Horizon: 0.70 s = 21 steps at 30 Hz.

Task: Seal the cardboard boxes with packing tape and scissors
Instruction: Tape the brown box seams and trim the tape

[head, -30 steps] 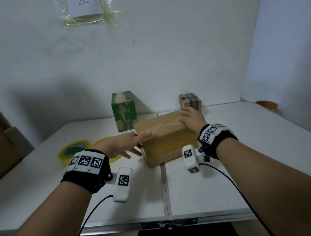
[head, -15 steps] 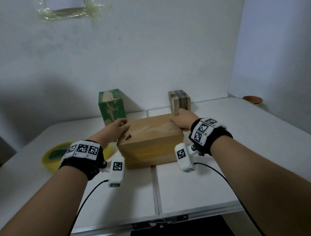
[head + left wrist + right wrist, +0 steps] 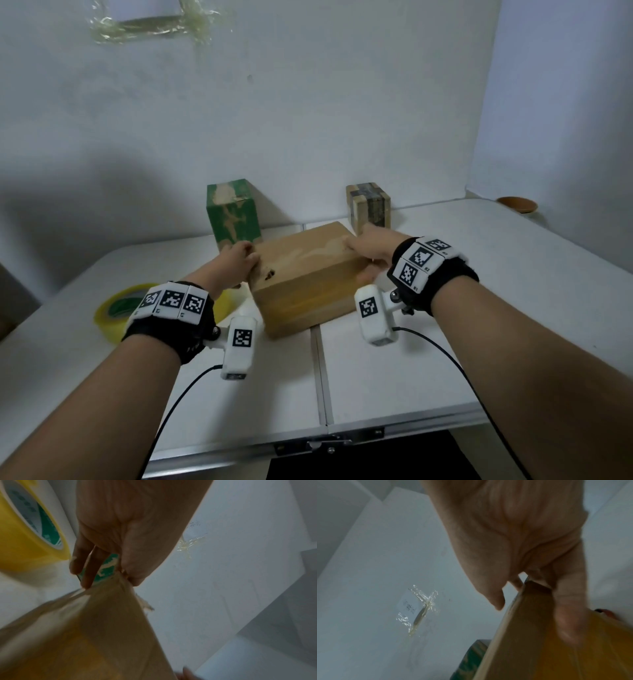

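A plain brown cardboard box (image 3: 305,277) lies flat in the middle of the white table (image 3: 445,342). My left hand (image 3: 245,262) grips its far left corner. In the left wrist view my left hand (image 3: 111,580) has the thumb on top of the box (image 3: 85,635) and the fingers down its side. My right hand (image 3: 359,253) holds the right end, with fingers curled over the top edge. In the right wrist view the thumb (image 3: 566,615) presses the near face of the box (image 3: 573,653). A yellow tape roll (image 3: 114,310) lies to the left. No scissors show.
A green box (image 3: 233,212) stands just behind the left hand. A small taped box (image 3: 368,205) stands behind the right hand, near the wall. A brown bowl (image 3: 517,204) sits at the far right. A seam (image 3: 320,370) splits the tabletop in front of the brown box.
One second ago my left hand reached flat toward the box; now it grips the left corner. My right hand has stayed on the right end.
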Each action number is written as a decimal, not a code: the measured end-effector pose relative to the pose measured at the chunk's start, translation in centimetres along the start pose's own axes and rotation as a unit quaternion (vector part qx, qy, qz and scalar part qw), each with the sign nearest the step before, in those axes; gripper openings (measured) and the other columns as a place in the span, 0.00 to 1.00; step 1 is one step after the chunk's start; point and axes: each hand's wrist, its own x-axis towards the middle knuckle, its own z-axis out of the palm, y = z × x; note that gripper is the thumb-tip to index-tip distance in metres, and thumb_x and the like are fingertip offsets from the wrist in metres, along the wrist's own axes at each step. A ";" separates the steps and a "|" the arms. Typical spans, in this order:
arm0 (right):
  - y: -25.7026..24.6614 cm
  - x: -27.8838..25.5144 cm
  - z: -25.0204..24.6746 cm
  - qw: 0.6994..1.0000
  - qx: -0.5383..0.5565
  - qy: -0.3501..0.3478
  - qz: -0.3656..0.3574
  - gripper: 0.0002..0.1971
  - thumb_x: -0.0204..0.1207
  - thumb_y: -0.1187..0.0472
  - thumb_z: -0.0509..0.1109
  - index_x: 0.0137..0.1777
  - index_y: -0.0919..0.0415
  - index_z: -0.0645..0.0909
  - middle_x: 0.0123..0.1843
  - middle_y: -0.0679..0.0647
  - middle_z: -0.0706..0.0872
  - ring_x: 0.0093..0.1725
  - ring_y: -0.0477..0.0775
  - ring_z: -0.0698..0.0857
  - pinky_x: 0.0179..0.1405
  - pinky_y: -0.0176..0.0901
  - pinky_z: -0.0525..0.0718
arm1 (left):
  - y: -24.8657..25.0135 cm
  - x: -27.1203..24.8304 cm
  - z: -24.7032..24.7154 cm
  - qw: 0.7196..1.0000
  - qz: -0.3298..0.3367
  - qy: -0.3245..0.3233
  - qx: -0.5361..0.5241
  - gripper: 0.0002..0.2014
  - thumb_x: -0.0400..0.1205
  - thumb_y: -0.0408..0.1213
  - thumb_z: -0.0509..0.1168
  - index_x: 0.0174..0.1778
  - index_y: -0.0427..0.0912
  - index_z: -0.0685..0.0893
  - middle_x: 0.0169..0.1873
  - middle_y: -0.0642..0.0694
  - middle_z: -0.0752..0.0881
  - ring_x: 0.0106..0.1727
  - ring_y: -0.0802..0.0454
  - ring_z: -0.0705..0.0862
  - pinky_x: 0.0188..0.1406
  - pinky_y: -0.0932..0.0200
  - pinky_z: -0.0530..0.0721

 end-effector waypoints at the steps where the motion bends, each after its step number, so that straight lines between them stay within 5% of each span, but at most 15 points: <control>1: -0.3 0.6 0.2 0.998 0.046 0.025 -0.021 0.25 0.85 0.49 0.61 0.73 0.65 0.65 0.56 0.60 0.82 0.53 0.63 0.90 0.55 0.56 0.89 | -0.1 -0.6 -0.3 0.999 -0.010 0.010 0.031 0.21 0.87 0.47 0.57 0.74 0.42 0.72 0.68 0.35 0.73 0.59 0.38 0.78 0.63 0.45 0.80; 4: -1.3 1.9 1.5 0.990 0.093 0.061 -0.083 0.39 0.80 0.47 0.66 0.84 0.61 0.54 0.75 0.61 0.74 0.65 0.61 0.84 0.64 0.56 0.85 | -0.4 -2.6 -0.8 0.990 -0.014 0.018 0.137 0.28 0.84 0.57 0.60 0.73 0.42 0.74 0.68 0.36 0.76 0.63 0.39 0.78 0.58 0.53 0.74; 8: -0.9 2.7 4.6 0.983 0.130 0.012 -0.127 0.32 0.80 0.50 0.69 0.79 0.63 0.66 0.69 0.62 0.80 0.67 0.59 0.81 0.70 0.58 0.80 | -0.4 -4.5 -0.7 0.984 0.017 0.007 0.176 0.33 0.80 0.61 0.63 0.72 0.40 0.74 0.65 0.43 0.82 0.62 0.44 0.82 0.54 0.55 0.77; 12: 0.1 2.7 5.5 0.978 0.092 0.017 -0.187 0.19 0.77 0.52 0.74 0.65 0.55 0.79 0.61 0.56 0.85 0.61 0.55 0.84 0.66 0.56 0.82 | 0.5 -3.9 -0.4 0.976 0.094 0.042 0.190 0.35 0.81 0.60 0.63 0.79 0.44 0.67 0.78 0.42 0.66 0.77 0.40 0.67 0.75 0.42 0.69; 16: 0.1 2.1 4.9 0.973 0.113 0.006 -0.201 0.12 0.75 0.57 0.76 0.57 0.57 0.83 0.51 0.56 0.89 0.53 0.54 0.88 0.57 0.49 0.87 | 1.9 -2.5 0.7 0.989 0.090 -0.010 0.113 0.33 0.82 0.62 0.59 0.81 0.50 0.67 0.82 0.50 0.60 0.79 0.45 0.66 0.75 0.46 0.68; 21: -0.1 2.5 5.0 0.963 0.084 0.024 -0.254 0.08 0.75 0.56 0.75 0.53 0.54 0.88 0.46 0.47 0.86 0.52 0.48 0.85 0.55 0.45 0.84 | 1.0 -1.7 0.6 0.991 0.098 -0.033 0.087 0.36 0.77 0.66 0.62 0.79 0.53 0.68 0.76 0.51 0.72 0.71 0.49 0.75 0.69 0.51 0.74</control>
